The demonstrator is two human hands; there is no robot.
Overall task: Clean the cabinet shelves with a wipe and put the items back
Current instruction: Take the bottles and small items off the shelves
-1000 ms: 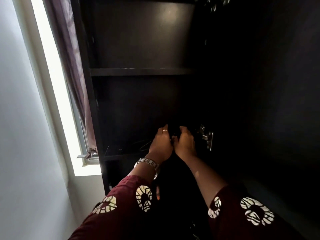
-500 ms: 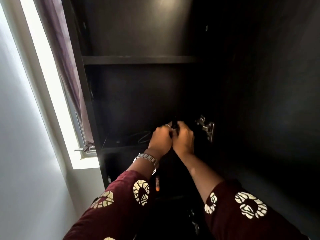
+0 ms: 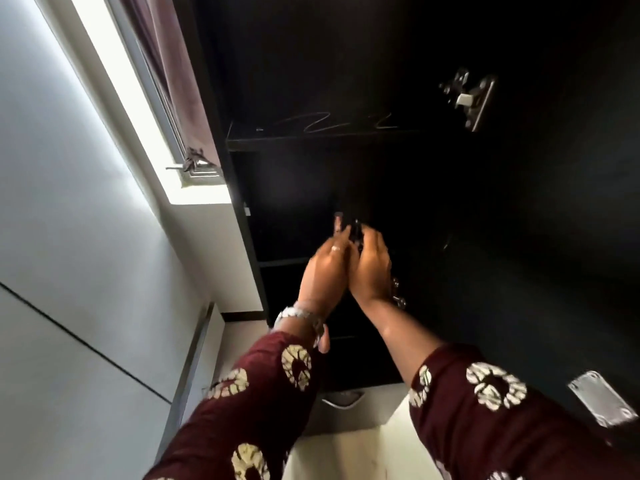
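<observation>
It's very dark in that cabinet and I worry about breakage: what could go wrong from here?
The left hand and right hand pinch a small dark item together; if it slips, it may be hard to spot against the black cabinet. A metal hinge sits right beside the right wrist and could scrape it. What looks like a thin wire lies on the shelf above and might snag returning items.

Dark shelf bay point(image 3: 311, 192) open ahead; metal hinge point(image 3: 469, 97) juts right.
</observation>
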